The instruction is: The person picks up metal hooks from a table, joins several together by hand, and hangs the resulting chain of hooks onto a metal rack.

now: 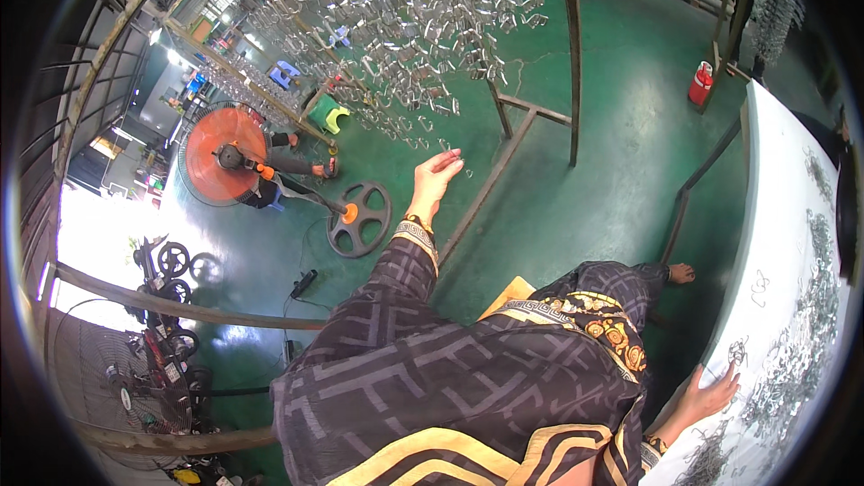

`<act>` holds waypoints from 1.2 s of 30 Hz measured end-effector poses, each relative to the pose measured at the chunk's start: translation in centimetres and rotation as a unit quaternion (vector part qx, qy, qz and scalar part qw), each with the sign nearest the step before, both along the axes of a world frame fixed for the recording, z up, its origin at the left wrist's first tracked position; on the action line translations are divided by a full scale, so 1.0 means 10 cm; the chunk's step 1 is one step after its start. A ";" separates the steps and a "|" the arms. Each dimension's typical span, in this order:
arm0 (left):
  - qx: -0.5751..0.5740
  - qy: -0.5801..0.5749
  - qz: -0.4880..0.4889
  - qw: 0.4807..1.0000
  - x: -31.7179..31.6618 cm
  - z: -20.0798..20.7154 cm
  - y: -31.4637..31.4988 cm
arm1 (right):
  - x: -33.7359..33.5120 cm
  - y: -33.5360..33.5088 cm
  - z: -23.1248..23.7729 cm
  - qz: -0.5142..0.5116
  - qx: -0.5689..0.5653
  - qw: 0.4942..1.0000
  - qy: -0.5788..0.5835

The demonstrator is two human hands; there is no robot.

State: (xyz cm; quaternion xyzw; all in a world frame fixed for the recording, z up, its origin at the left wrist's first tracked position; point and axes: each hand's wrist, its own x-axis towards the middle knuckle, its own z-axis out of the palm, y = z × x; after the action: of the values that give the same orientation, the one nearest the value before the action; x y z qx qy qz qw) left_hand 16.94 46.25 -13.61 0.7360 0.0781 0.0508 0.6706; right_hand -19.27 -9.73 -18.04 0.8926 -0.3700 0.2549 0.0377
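Observation:
My left hand is raised at the lower end of a hanging cluster of shiny bent metal clips. Its thumb and fingers are pinched together on a small metal hook, partly hidden by the fingertips. Off to the right, my right hand lies on a white tabletop with its fingers spread. Those fingertips touch a small clump of dark wire hooks. Many more loose hooks are scattered along the table beside it.
A metal frame carries the hanging clips. Ahead to the left stands an orange fan on a round base, with a person's legs behind it. A red fire extinguisher stands far right; motorbikes are parked at the left.

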 end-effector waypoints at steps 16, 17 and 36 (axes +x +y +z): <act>0.051 -0.082 0.109 0.989 -0.01 -0.17 0.06 | -0.01 -0.01 -0.03 0.015 0.008 1.000 -0.005; 0.059 -0.089 0.106 0.989 -0.01 -0.17 0.07 | -0.01 -0.01 -0.02 0.014 0.010 1.000 -0.005; 0.132 -0.123 0.065 0.981 -0.06 -0.02 -0.14 | 0.02 0.11 0.08 -0.004 0.039 0.999 -0.011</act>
State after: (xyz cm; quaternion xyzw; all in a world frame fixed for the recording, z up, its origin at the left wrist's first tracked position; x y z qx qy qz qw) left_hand 16.31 44.80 -13.84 0.7997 0.0347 0.1944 0.5669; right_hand -19.09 -8.66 -17.20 0.8892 -0.3833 0.2499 -0.0004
